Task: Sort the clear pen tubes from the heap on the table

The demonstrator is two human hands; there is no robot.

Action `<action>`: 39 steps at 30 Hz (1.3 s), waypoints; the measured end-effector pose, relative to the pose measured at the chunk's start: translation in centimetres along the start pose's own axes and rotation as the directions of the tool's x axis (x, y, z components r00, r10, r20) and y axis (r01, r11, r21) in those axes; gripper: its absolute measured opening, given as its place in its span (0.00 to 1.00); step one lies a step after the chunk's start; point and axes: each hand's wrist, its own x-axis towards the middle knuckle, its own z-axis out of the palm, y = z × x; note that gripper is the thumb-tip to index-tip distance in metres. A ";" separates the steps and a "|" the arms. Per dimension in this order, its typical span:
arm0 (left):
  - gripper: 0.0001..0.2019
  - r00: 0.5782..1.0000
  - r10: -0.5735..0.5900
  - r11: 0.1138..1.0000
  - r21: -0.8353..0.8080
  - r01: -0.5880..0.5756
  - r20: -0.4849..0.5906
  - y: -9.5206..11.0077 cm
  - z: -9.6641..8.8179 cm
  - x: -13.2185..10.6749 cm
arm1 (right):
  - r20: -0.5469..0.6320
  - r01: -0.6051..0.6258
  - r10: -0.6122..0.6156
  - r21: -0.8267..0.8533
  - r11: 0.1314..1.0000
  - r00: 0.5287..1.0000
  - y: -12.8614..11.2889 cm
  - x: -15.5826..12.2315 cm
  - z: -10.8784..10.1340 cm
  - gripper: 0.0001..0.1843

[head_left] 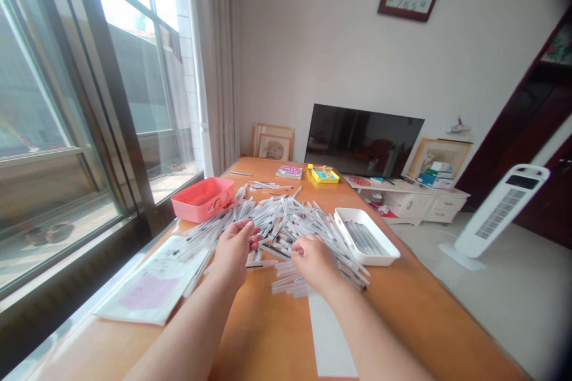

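A big heap of clear plastic pens (286,217) covers the middle of the orange wooden table (402,315). My left hand (235,247) rests on the near left side of the heap, fingers curled over some pens. My right hand (313,259) lies on the near right side, fingers bent down into the pens. What each hand grips is hidden. A white tray (384,253) to the right holds several pens. A pink bin (203,197) stands to the left of the heap.
Paper sheets (152,283) lie at the near left, a white strip (328,339) between my forearms. Colourful boxes (324,175) sit at the far table end. A window is on the left, a television and a white fan (496,214) on the right.
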 end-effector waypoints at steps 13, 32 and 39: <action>0.18 0.999 -0.022 1.000 0.001 0.022 -0.034 0.1 0.0 0.1 | 0.081 -0.009 0.022 -0.157 0.988 0.996 -2.5 0.9 1.7 0.05; 0.19 0.998 0.008 0.999 0.037 -0.006 -0.057 0.1 -0.1 -0.3 | 0.131 0.099 -0.129 0.219 0.971 0.983 -1.5 3.6 0.6 0.06; 0.22 0.989 -0.042 0.990 0.139 0.022 0.144 -0.1 0.2 -1.1 | -0.078 0.167 -0.152 0.267 0.949 0.985 -3.8 3.3 0.6 0.08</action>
